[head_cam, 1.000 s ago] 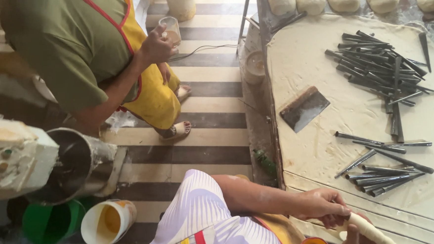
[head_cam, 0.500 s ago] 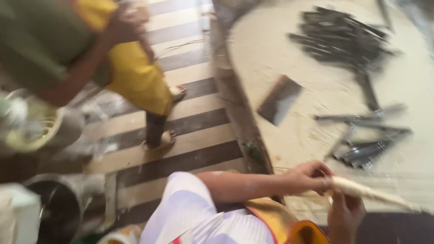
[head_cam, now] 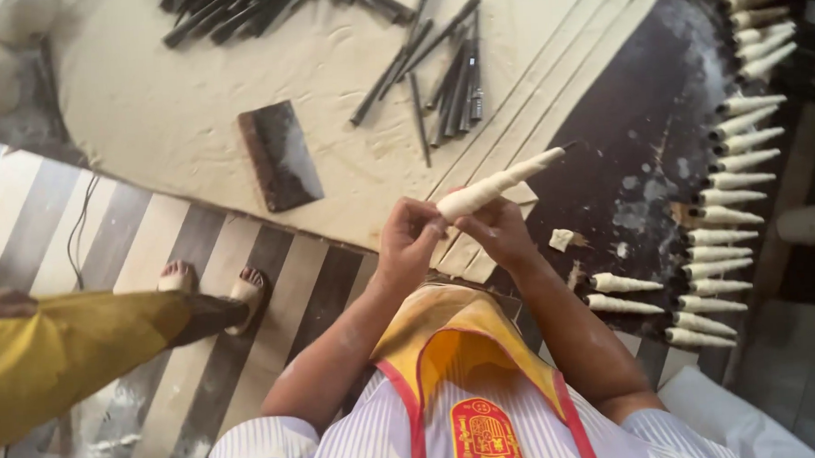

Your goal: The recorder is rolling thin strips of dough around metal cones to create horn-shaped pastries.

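My left hand [head_cam: 408, 241] and my right hand [head_cam: 496, 234] meet in front of my chest and both pinch the thick end of a dough-wrapped cone [head_cam: 498, 185], whose thin tip points up to the right. Just beyond my hands, long cut dough strips [head_cam: 549, 82] lie on the work table [head_cam: 187, 110]. Several bare dark metal cones [head_cam: 446, 83] lie scattered above the strips. A row of finished dough cones [head_cam: 727, 208] lines the dark, floured part of the table at the right.
A dark flat dough scraper [head_cam: 280, 155] lies on the dough sheet at the left. Another person's yellow-trousered leg [head_cam: 70, 344] and sandalled foot [head_cam: 235, 298] stand on the striped floor at the left. A cable [head_cam: 78, 232] runs along the floor there.
The view has swung from the floor and the other person onto the table. The dough cone has risen from low at the table edge, and both my hands now hold it.
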